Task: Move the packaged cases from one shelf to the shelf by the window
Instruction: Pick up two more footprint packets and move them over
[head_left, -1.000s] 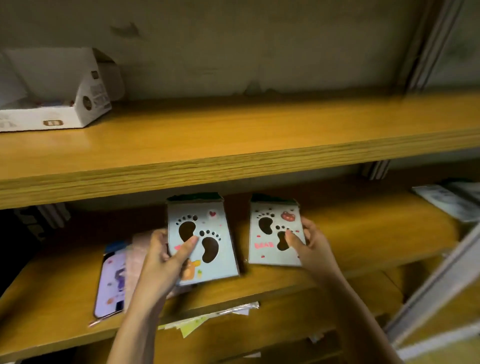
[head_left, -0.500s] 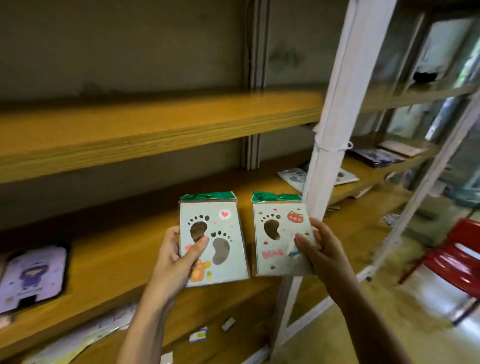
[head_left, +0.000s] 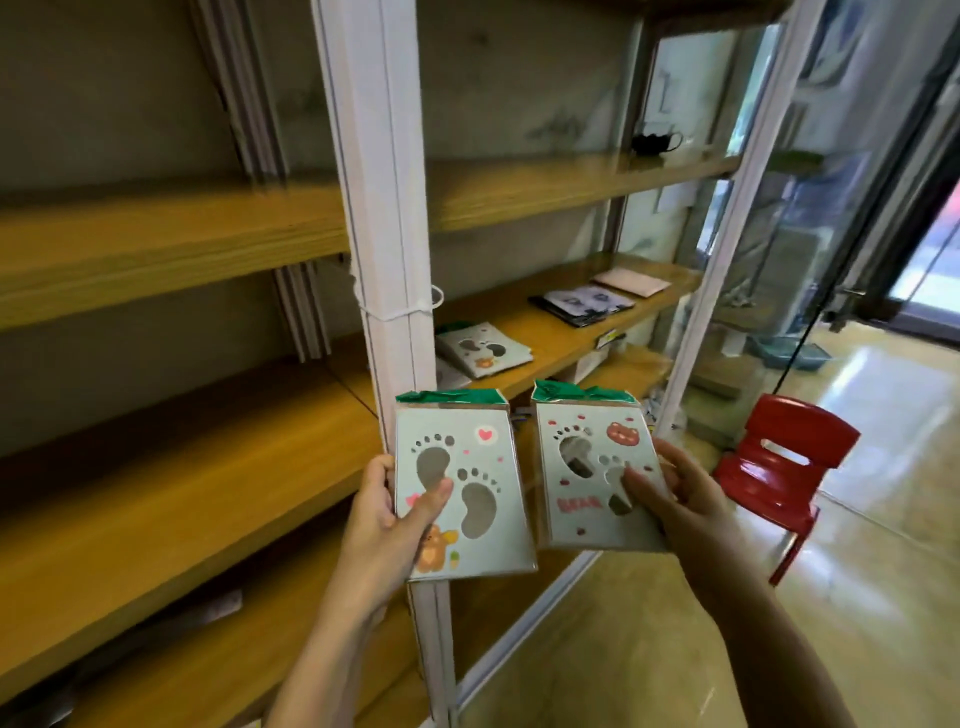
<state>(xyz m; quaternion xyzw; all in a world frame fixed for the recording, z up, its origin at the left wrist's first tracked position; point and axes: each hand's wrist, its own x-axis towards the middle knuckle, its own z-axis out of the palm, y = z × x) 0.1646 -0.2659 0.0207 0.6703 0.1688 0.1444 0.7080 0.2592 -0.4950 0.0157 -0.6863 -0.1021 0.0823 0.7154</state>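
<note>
Since the earlier frame, both cases had come off the first shelf and were carried rightward, past the white post (head_left: 384, 249). Left hand (head_left: 387, 519) pinched the left case (head_left: 462, 488), thumb across its face, fingers behind. Right hand (head_left: 675, 499) gripped the right case (head_left: 592, 467) the same way. Both were held upright in the air, side by side. Beyond them, the window shelf (head_left: 550, 332) already held a similar footprint case (head_left: 483, 351) and dark packages (head_left: 582, 304).

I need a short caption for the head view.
Left hand and right hand each hold a case.
</note>
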